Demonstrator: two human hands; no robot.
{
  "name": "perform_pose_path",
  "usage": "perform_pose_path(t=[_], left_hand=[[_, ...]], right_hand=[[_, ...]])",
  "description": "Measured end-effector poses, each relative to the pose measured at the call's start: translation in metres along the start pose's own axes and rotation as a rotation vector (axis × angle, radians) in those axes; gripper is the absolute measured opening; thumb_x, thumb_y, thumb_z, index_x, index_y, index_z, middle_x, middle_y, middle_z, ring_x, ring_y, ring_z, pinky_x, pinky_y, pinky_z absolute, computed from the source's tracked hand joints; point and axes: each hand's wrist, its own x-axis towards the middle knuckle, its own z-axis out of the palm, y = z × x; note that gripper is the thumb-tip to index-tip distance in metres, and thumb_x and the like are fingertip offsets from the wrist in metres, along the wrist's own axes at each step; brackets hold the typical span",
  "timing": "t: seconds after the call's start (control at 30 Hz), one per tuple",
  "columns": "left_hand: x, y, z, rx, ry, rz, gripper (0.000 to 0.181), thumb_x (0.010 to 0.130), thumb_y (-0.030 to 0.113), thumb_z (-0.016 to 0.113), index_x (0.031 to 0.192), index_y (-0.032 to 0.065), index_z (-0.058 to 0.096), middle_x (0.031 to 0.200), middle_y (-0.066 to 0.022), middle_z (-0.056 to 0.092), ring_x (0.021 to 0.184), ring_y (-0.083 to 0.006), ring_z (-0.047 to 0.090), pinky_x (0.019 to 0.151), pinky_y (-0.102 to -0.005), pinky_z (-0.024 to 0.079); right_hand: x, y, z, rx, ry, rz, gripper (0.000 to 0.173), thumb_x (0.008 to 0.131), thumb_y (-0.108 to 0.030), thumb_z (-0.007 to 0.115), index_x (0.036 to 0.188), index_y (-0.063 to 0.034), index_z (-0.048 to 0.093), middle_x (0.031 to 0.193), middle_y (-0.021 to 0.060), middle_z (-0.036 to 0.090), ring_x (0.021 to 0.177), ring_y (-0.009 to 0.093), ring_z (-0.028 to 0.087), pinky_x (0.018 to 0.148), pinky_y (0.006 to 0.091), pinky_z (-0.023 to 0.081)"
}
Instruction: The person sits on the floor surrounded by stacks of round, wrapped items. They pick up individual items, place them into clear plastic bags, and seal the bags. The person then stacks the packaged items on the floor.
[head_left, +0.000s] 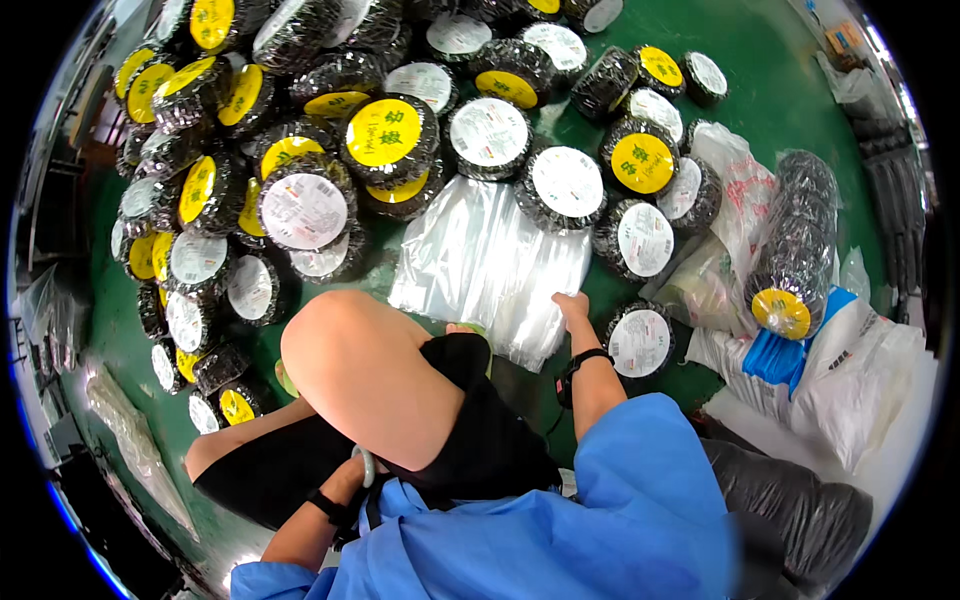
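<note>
My right hand (574, 307) is at the right edge of a stack of clear plastic bags (487, 262) spread flat on the green floor. Its thumb lies on the film, and the other fingers are curled and mostly out of sight. My left hand (360, 474), with a pale bangle at its wrist, is tucked by my thigh, its fingers hidden. Round black packs wrapped in shiny film surround the bags. One with a white label (561, 181) touches their upper right, and another white-labelled pack (640, 343) sits right of my right wrist.
A large heap of packs with yellow labels (196, 187) and white labels rises at the left and back. At the right are a long bag of stacked packs (795, 225), a printed plastic bag (727, 180) and a white-and-blue sack (832, 375). Folded clear film (139, 442) lies at lower left.
</note>
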Motion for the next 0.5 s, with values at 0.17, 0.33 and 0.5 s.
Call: perform_pose_path(t=[0.17, 0.33, 0.5], left_hand=[[-0.041, 0.020, -0.031, 0.019, 0.254, 0.085, 0.024, 0.091, 0.008, 0.052, 0.110, -0.0012, 0.063, 0.111, -0.0198, 0.064, 0.105, -0.0301, 0.060, 0.091, -0.0361, 0.047], [-0.094, 0.043, -0.073, -0.174, 0.601, -0.094, 0.023, 0.092, 0.006, 0.052, 0.111, -0.0022, 0.062, 0.107, -0.0131, 0.067, 0.101, -0.0222, 0.061, 0.089, -0.0331, 0.047], [-0.141, 0.089, -0.122, -0.345, 1.110, 0.125, 0.026, 0.097, 0.009, 0.047, 0.118, 0.0007, 0.059, 0.104, -0.0040, 0.062, 0.094, -0.0100, 0.057, 0.084, -0.0231, 0.044]], right_hand=[[-0.012, -0.017, 0.021, 0.337, -0.037, 0.013, 0.030, 0.065, -0.003, 0.066, 0.090, 0.0120, 0.060, 0.078, 0.0140, 0.064, 0.066, 0.027, 0.063, 0.059, 0.0397, 0.049], [-0.050, -0.067, 0.002, 0.506, -0.171, -0.060, 0.020, 0.067, 0.000, 0.060, 0.083, 0.0101, 0.058, 0.073, 0.0129, 0.061, 0.059, 0.024, 0.062, 0.052, 0.0376, 0.048], [-0.155, -0.161, -0.041, 0.691, -0.378, -0.331, 0.021, 0.071, 0.002, 0.058, 0.092, 0.0056, 0.060, 0.076, 0.0077, 0.062, 0.061, 0.018, 0.061, 0.055, 0.0304, 0.050]])
